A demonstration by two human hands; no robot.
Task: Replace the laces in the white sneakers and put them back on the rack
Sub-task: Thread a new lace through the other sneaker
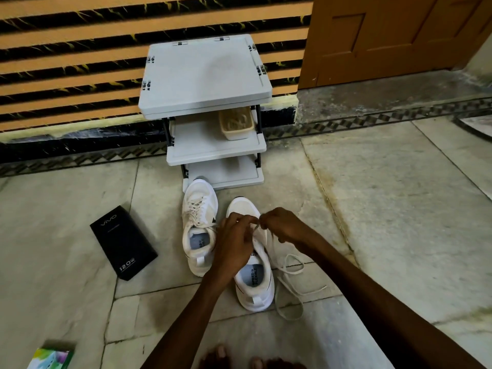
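While the black box (123,242) is lying at left and the laced sneaker (198,227) is standing below the rack (205,75), the second sneaker (255,288) at centre is being gripped at its upper by the left hand (234,243), and the lace (290,272) is being pinched by the right hand (282,227). With its tail trailing loose at right, a snag or a skipped eyelet is probably being risked.

- We see a laced white sneaker (198,206) upright on the floor, toe at the grey three-shelf rack (205,75).
- Beside it stands our second white sneaker (255,294), its loose lace (291,272) trailing rightward.
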